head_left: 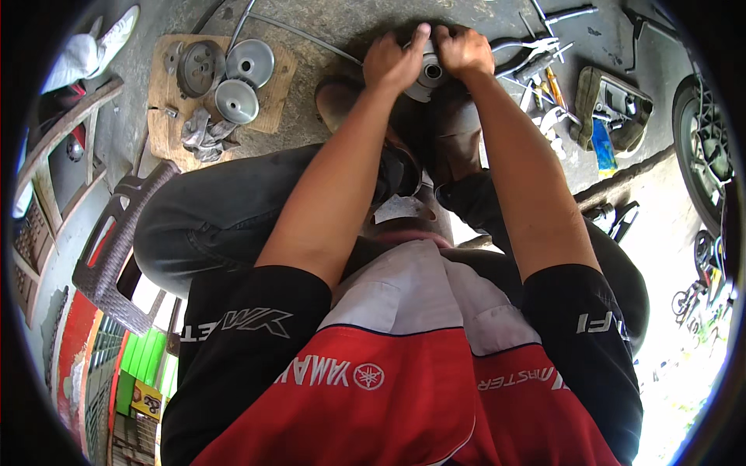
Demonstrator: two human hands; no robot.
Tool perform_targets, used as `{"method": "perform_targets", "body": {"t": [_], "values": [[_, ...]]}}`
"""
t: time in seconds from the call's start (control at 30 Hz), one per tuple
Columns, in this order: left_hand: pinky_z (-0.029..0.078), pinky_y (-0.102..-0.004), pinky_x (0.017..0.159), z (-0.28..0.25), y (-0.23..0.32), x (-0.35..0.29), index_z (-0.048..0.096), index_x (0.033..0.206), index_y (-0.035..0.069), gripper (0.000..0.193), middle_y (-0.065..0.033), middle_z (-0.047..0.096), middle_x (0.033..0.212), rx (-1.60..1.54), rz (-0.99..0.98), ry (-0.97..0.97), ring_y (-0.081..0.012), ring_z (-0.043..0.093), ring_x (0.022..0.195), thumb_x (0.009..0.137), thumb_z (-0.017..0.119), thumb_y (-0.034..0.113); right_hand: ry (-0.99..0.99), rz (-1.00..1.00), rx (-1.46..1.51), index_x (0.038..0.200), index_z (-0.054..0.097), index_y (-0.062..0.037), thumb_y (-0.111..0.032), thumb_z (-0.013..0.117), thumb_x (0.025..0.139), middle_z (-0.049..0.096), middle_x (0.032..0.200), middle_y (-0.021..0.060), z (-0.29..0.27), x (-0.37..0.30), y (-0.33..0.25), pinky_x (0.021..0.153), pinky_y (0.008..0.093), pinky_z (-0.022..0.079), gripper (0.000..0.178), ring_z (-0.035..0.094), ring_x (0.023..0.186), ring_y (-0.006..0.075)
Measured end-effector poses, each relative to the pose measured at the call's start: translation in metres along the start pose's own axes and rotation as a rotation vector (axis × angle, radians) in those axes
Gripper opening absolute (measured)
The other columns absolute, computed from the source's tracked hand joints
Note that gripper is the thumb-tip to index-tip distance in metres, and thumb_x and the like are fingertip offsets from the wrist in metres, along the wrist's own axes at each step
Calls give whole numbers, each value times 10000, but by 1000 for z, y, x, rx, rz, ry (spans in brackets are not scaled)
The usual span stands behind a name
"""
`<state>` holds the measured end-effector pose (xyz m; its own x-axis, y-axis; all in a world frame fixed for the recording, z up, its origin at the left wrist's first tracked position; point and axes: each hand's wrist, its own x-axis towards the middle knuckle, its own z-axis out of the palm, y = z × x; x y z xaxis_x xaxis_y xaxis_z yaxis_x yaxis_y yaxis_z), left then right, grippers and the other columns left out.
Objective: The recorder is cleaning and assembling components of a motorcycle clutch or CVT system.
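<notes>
A round metal disc part with a raised hub (pixel 432 72), like a scooter pulley, sits between my shoes at the top middle. My left hand (pixel 395 60) is closed on its left side, thumb pointing up and inward. On its right side my right hand (pixel 466 51) is closed too, its thumb near the other one. The fingers' undersides are hidden. Part of a dark rim shows behind the disc. My left shoe (pixel 336 101) and right shoe (pixel 457 116) stand close on either side of it.
Left, a wooden board (pixel 272 109) carries a dark round drum (pixel 200 68), two shiny metal discs (pixel 236 102) and a grey rag (pixel 206 136). Right lie pliers (pixel 528 53), several hand tools and a tool tray (pixel 614 109). A wheel (pixel 699 147) stands far right, a woven chair (pixel 124 241) at left.
</notes>
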<state>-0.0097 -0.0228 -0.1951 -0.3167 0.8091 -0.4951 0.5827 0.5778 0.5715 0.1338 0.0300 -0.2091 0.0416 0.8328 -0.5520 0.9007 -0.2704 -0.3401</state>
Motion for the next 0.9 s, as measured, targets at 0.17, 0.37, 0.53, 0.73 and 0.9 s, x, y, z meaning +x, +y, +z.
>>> {"method": "perform_targets", "body": {"t": [0.17, 0.37, 0.53, 0.73, 0.9], "values": [[384, -468, 1163, 8, 48, 49, 688, 1268, -31, 1066, -309, 590, 1385, 184, -138, -364, -439, 512, 1368, 947, 165, 840, -32, 44, 17, 1297, 699, -128, -519, 462, 945, 666, 1279, 278, -9, -13, -9, 1088, 519, 462, 576, 611, 1245, 449], [420, -504, 1112, 25, 32, 52, 741, 1101, -34, 876, -300, 658, 1261, 195, 13, -81, -448, 580, 1256, 1018, 290, 713, 6, 12, 84, 1202, 730, -60, -493, 472, 947, 686, 1237, 277, -1, -5, -6, 1064, 493, 491, 566, 642, 1204, 439], [504, -456, 1042, 22, 40, 56, 749, 1192, 112, 669, -184, 711, 1242, 344, 34, -162, -379, 662, 1182, 1012, 383, 642, 233, -81, 91, 928, 735, -73, -388, 616, 910, 741, 992, 235, -12, -21, 17, 914, 525, 575, 338, 718, 976, 445], [451, -503, 1071, 16, 43, 57, 746, 1148, 34, 753, -245, 668, 1279, 379, 43, -171, -454, 592, 1238, 1026, 355, 667, 1263, 545, 499, 914, 613, 39, -258, 575, 978, 693, 943, 263, -113, 0, 173, 826, 518, 528, 307, 671, 902, 445], [447, -495, 1075, 24, 32, 66, 747, 1138, 10, 766, -240, 663, 1293, 351, 63, -125, -456, 590, 1235, 1030, 361, 662, 422, 826, 101, 1146, 738, 54, -512, 715, 792, 709, 1257, 227, -156, 12, 301, 1056, 385, 510, 668, 666, 1225, 341]]}}
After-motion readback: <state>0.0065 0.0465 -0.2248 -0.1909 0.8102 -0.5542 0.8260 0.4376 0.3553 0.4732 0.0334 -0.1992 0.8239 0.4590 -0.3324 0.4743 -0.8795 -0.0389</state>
